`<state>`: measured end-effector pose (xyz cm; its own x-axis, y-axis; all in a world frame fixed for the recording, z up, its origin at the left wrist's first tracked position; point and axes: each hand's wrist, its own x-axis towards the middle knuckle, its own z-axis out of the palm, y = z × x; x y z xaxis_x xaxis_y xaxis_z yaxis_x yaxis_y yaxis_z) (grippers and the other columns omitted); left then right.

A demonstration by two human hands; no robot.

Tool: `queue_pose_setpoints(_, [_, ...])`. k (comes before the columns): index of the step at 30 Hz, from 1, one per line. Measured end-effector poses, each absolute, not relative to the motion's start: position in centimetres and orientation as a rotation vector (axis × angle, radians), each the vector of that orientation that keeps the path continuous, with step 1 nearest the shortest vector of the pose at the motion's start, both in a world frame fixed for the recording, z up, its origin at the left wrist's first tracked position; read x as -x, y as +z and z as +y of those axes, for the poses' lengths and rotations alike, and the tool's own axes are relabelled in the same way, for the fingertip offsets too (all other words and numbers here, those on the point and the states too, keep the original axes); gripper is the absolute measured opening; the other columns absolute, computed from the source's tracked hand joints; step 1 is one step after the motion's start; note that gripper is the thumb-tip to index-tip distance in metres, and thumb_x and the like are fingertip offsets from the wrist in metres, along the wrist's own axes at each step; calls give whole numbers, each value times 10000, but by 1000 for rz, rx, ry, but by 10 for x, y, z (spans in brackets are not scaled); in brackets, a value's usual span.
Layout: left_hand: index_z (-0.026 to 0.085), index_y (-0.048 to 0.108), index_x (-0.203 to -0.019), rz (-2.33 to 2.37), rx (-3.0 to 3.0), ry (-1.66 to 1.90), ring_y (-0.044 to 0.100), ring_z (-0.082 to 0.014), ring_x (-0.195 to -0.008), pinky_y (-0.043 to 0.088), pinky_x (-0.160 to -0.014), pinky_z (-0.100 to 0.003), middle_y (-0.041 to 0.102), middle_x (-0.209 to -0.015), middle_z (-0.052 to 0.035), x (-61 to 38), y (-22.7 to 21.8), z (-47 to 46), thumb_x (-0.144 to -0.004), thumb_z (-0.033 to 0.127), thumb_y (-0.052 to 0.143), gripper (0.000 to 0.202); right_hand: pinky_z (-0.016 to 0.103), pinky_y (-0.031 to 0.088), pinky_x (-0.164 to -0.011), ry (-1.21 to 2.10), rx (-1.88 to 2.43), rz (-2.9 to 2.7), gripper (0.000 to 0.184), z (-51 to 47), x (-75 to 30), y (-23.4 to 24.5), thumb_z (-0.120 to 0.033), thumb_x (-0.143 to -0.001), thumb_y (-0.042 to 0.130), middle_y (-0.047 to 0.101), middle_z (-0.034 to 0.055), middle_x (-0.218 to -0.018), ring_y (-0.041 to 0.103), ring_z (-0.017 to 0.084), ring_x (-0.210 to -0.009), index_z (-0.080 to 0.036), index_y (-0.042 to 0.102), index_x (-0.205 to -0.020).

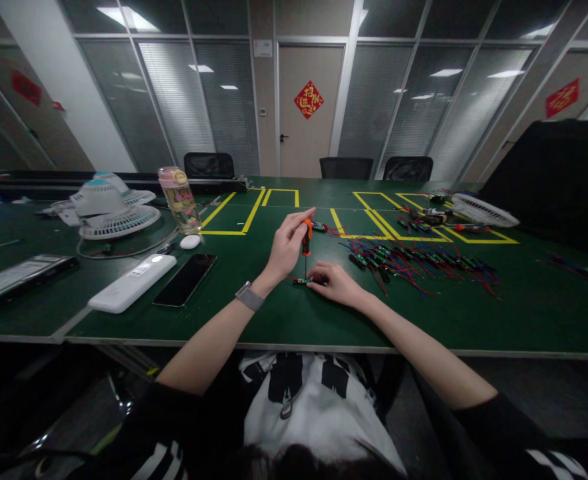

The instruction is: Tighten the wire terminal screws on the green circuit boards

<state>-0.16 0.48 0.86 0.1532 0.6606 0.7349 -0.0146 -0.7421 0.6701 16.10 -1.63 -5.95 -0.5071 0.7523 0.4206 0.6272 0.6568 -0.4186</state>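
Observation:
My left hand (289,241) is closed around the orange-and-black handle of a screwdriver (307,241), which stands upright. Its thin shaft points down at a small green circuit board (301,281) on the table. My right hand (335,283) pinches the right end of that board, fingers wrapped over it and partly hiding it. Just beyond the screwdriver lies another small circuit board (318,227) with wires. To the right spreads a pile of similar boards with red and blue wires (409,261).
On the left of the green table (254,320) are a black phone (185,280), a white power bank (133,283), a pink-lidded bottle (180,203) and white fan parts (119,221). A red-handled tool (471,229) and a white fan cover (484,209) lie at the far right.

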Motion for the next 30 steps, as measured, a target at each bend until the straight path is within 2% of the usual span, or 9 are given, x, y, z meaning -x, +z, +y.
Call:
queue_pose_setpoints(3, [221,568,-1238,586,-1839,1613,629,-134,-889,499,-843,-292,647,-1051,-57,0,7,4,-913,229,491,334,244,435,-644,276,1070,-2294,108,-16,-161,-60,-191,-802,641,600,29,-785,563,131,-678,-158,685,-894])
queue_pose_setpoints(6, [226,650,-1108,708,-1907,1722,599,-137,-886,495,-812,-269,614,-990,-47,-1,5,5,-858,273,598,259,247,438,-648,276,1070,-2293,110,-16,-162,-61,-196,-805,638,603,31,-792,567,132,-683,-159,687,-896])
queue_pose_setpoints(8, [234,679,-1056,800,-1938,1784,576,-146,-939,492,-826,-267,572,-1025,-55,0,3,8,-848,302,614,228,248,442,-653,284,1067,-2295,113,-16,-162,-60,-201,-810,633,604,34,-804,570,132,-690,-159,686,-901])
queue_pose_setpoints(13, [234,620,-1184,805,-1890,1751,515,-173,-1187,407,-1024,-335,564,-1242,-76,3,3,15,-927,227,450,309,241,435,-635,286,1071,-2308,115,-17,-162,-59,-200,-813,629,592,32,-795,566,131,-688,-155,685,-904])
queue_pose_setpoints(16, [217,594,-1212,713,-1817,1682,603,-164,-1053,460,-954,-340,623,-1196,-80,2,5,13,-925,202,433,329,245,436,-641,278,1074,-2308,116,-17,-162,-59,-203,-813,631,592,31,-798,568,134,-694,-157,685,-904])
queue_pose_setpoints(19, [212,622,-1162,692,-1862,1672,626,-146,-890,502,-833,-297,657,-1049,-67,1,7,7,-873,237,555,297,250,442,-656,271,1075,-2305,112,-17,-162,-60,-205,-813,634,599,32,-805,574,136,-698,-160,684,-901])
queue_pose_setpoints(23, [225,685,-1051,753,-2058,1733,575,-160,-991,462,-914,-297,584,-1053,-56,2,10,2,-795,250,670,258,249,447,-662,277,1071,-2299,106,-17,-161,-59,-197,-810,635,605,34,-811,579,135,-697,-159,682,-896])
queue_pose_setpoints(27, [236,646,-1138,623,-2008,1627,529,-187,-1181,409,-1018,-346,558,-1258,-71,2,9,4,-904,253,504,274,245,443,-656,272,1078,-2299,112,-17,-160,-59,-196,-811,633,595,29,-793,573,131,-686,-153,682,-902])
queue_pose_setpoints(30, [226,613,-1187,549,-1879,1579,606,-179,-1084,456,-964,-351,614,-1226,-70,1,8,6,-927,231,446,309,241,440,-651,279,1081,-2301,109,-17,-160,-59,-188,-807,635,593,29,-794,570,127,-682,-149,683,-897])
